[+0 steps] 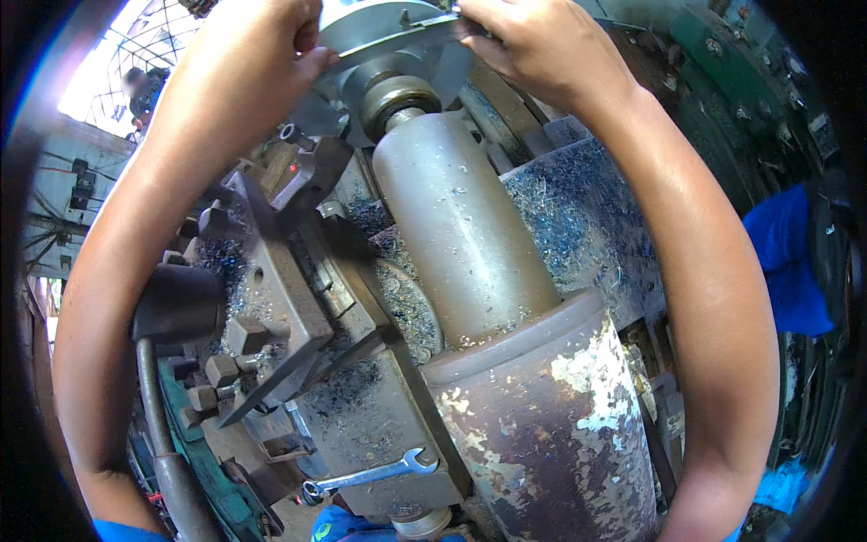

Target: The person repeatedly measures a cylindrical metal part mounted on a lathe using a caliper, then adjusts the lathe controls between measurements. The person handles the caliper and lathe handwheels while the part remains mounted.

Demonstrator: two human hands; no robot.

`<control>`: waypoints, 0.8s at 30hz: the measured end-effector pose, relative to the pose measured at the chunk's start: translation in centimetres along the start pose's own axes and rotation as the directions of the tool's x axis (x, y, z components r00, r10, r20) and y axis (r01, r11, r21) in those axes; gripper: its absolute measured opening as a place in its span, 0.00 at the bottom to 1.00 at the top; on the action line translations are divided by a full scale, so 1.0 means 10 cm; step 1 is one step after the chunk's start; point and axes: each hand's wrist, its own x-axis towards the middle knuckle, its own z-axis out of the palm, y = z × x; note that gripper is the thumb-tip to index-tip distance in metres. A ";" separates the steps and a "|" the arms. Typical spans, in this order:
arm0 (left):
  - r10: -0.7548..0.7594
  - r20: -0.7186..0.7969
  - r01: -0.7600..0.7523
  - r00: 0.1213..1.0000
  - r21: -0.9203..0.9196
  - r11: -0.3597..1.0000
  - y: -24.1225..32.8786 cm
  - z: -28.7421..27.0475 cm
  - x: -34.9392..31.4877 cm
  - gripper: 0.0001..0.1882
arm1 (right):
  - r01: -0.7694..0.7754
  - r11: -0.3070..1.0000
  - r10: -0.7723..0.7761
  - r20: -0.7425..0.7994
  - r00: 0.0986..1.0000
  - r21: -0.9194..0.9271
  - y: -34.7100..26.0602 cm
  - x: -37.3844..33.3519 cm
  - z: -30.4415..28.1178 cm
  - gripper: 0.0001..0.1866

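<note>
Both my arms reach to the top edge of the view. My left hand (271, 59) is closed, its thumb and curled fingers pinching one end of a straight, flat metal bar (397, 38). A small upright pin or screw shows on the bar, but its exact kind cannot be made out. My right hand (519, 36) grips the bar's other end, with its fingertips partly cut off by the frame. The bar lies across the front of a round grey metal disc (361, 23). Below it, a ringed metal centre (397, 99) meets the end of a smooth turned steel cylinder (461, 217).
The cylinder's lower part is a thick, paint-flaked section (542, 434). At left stand a bolted tool post (280, 280) and a lever handle (158, 406). An open-end wrench (379, 471) lies on the carriage. Blue metal chips (587, 217) cover the bed. A person (144, 95) is far left.
</note>
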 end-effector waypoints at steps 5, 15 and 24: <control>-0.039 0.024 0.039 0.999 0.024 0.999 0.04 -0.03 -0.01 0.11 | 0.028 0.997 -0.024 -0.063 0.998 0.065 -0.01 0.00 -0.02 0.06; 0.020 0.013 -0.019 1.000 -0.030 0.999 -0.04 -0.21 0.13 0.10 | -0.039 0.996 0.045 0.081 0.996 -0.077 0.09 0.06 -0.13 0.14; -0.025 -0.096 0.018 0.995 -0.075 0.997 0.02 -0.40 0.14 0.09 | 0.075 0.997 -0.077 -0.080 0.994 -0.033 0.19 0.22 -0.36 0.08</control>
